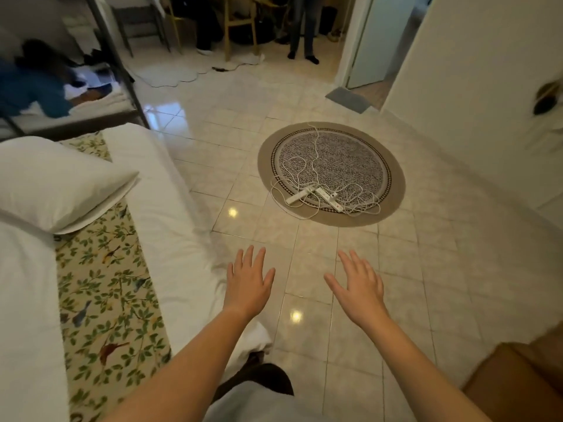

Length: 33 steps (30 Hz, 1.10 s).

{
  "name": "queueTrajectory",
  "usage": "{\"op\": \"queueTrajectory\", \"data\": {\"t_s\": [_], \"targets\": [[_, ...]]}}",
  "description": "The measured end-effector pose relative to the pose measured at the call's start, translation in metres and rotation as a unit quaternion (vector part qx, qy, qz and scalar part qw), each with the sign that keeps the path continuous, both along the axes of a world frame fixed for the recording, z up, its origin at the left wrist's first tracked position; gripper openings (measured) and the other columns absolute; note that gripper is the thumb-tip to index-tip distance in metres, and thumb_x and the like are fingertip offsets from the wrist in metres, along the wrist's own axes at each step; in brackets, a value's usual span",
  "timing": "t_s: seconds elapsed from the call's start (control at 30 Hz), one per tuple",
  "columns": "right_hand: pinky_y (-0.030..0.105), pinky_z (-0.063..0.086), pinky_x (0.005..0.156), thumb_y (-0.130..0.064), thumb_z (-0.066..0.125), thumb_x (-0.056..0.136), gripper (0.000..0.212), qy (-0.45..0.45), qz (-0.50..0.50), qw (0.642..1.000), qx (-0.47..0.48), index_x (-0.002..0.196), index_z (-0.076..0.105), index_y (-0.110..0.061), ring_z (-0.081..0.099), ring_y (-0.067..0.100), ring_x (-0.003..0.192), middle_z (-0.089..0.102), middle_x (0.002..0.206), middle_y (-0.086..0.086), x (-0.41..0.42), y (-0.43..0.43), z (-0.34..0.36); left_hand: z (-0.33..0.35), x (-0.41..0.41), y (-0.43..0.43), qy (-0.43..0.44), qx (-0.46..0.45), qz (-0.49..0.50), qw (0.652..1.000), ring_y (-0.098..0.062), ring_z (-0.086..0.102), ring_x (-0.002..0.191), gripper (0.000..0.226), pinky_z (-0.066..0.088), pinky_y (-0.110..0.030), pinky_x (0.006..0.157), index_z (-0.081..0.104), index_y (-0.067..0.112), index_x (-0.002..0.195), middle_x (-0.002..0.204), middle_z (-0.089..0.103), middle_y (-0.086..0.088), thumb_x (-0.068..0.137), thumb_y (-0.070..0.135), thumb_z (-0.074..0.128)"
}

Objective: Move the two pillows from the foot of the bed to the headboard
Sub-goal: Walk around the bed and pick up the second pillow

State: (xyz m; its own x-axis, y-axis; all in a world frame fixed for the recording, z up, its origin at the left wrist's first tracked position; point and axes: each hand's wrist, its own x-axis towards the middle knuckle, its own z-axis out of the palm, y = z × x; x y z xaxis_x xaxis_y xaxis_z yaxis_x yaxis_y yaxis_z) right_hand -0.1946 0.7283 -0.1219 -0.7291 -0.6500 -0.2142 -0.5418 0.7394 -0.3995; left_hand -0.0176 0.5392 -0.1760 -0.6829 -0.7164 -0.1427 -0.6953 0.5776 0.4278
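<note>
A white pillow (58, 181) lies on the bed (170, 208) at the left, across a floral runner (103, 287) with birds and leaves. Under it a second white layer shows at its lower edge; I cannot tell whether that is another pillow. My left hand (248, 280) hovers open, palm down, just past the bed's right edge, over the floor. My right hand (356, 284) is also open and empty, fingers spread, over the tiles further right. Both hands are well apart from the pillow. The headboard is out of view.
A round rug (387, 169) on the tiled floor carries two power strips (313, 194) and tangled white cable. A bunk frame (122, 59) with clothes stands at the back left. A person's legs (301, 28) and chairs are by the far doorway. A brown object (518, 379) sits at the lower right.
</note>
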Motion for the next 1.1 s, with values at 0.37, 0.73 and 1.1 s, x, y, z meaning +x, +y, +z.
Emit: {"op": "queueTrajectory", "data": {"t_s": [0.37,0.73,1.1], "targets": [[0.052,0.007,0.122,-0.073,0.031,0.092,0.071,-0.004,0.050,0.998,0.026,0.155,0.012,-0.046,0.005,0.023,0.154,0.011,0.167,-0.010,-0.146,-0.104,-0.014,-0.019,-0.128,-0.087,-0.013,0.031,0.063,0.997,-0.030,0.010,0.156,0.063,0.017,-0.051,0.125,0.019,0.028,0.161,0.169,0.019,-0.004,0.104,0.055,0.025],[0.056,0.009,0.121,-0.075,0.030,0.092,0.072,0.001,0.105,0.994,-0.002,0.155,0.014,-0.045,0.007,0.021,0.153,0.011,0.167,-0.011,-0.280,-0.250,-0.020,0.008,-0.236,-0.220,0.005,0.010,0.118,0.993,-0.030,0.008,0.157,0.064,0.014,-0.049,0.126,0.019,0.028,0.161,0.169,0.017,-0.005,0.105,0.055,0.025],[0.057,0.012,0.120,-0.079,0.022,0.089,0.077,0.005,0.294,0.956,0.003,0.156,0.016,-0.042,0.012,0.023,0.153,0.015,0.166,-0.011,-0.411,-0.450,-0.022,0.020,-0.318,-0.335,0.009,-0.007,0.305,0.952,-0.029,0.018,0.154,0.064,0.017,-0.045,0.125,0.024,0.025,0.160,0.166,0.025,-0.007,0.104,0.054,0.028]]}}
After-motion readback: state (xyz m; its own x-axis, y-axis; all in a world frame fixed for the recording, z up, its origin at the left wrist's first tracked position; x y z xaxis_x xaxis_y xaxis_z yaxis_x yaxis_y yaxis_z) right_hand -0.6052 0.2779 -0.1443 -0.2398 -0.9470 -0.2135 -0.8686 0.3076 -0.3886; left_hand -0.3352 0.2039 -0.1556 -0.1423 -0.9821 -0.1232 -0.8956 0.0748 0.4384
